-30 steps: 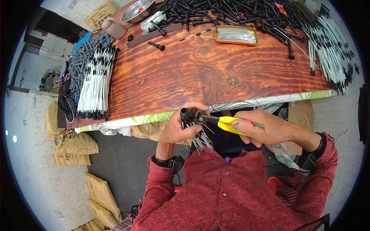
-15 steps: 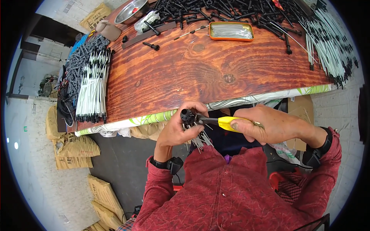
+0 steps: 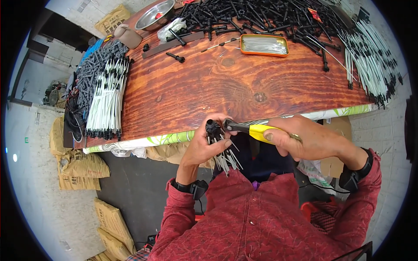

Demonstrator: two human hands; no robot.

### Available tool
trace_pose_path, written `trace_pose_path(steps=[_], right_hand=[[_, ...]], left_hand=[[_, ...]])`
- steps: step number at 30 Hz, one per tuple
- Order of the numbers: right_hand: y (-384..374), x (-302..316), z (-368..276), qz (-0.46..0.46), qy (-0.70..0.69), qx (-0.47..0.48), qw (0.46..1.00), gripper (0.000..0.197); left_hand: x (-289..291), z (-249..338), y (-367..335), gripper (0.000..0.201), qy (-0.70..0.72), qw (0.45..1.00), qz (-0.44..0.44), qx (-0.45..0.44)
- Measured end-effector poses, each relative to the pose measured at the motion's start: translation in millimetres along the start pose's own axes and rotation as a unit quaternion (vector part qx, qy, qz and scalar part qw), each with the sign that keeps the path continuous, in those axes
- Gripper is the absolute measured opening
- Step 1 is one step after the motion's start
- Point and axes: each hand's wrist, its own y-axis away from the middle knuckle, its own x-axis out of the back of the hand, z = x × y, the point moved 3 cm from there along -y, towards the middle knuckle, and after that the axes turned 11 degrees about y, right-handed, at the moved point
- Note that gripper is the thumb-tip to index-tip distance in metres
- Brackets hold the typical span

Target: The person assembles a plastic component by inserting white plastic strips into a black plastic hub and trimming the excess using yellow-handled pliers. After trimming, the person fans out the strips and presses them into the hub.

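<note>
Just off the table's near edge, my left hand point(image 3: 201, 145) is closed around a black plastic fitting point(image 3: 212, 129). From its lower side a spray of thin pale rods point(image 3: 226, 160) hangs toward my shirt. My right hand point(image 3: 295, 138) is wrapped round a pair of pliers point(image 3: 257, 131) with yellow grips and dark metal jaws. The jaws lie at my left fingers, right beside the black fitting. I cannot tell whether they bite on anything there.
Across the wooden table point(image 3: 191, 98) stand a pile of black plastic parts point(image 3: 261, 17), an orange-rimmed tin of thin wires point(image 3: 264, 45) and a metal bowl point(image 3: 154, 15). White rod bundles point(image 3: 106, 102) lie left, more rods point(image 3: 370, 61) right. Sacks point(image 3: 82, 169) rest on the floor.
The plier jaws have shifted slightly up and away from the front of the black fitting to its right side. The fitting has tilted in my left hand. My view has moved a little.
</note>
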Motion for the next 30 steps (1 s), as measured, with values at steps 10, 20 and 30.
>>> trace_pose_path(steps=[10,20,30], right_hand=[[0,6,2,-0.026,0.022,0.023,0.999,0.035],[4,5,1,-0.027,0.026,0.036,0.999,0.035],[-9,-1,2,0.014,0.077,-0.002,0.997,0.038]], left_hand=[[-2,-3,-2,0.048,-0.016,0.998,-0.062,-0.004],[-6,-1,0,0.043,-0.025,0.997,-0.068,0.006],[-6,0,-15,0.04,-0.094,0.996,-0.013,0.005]])
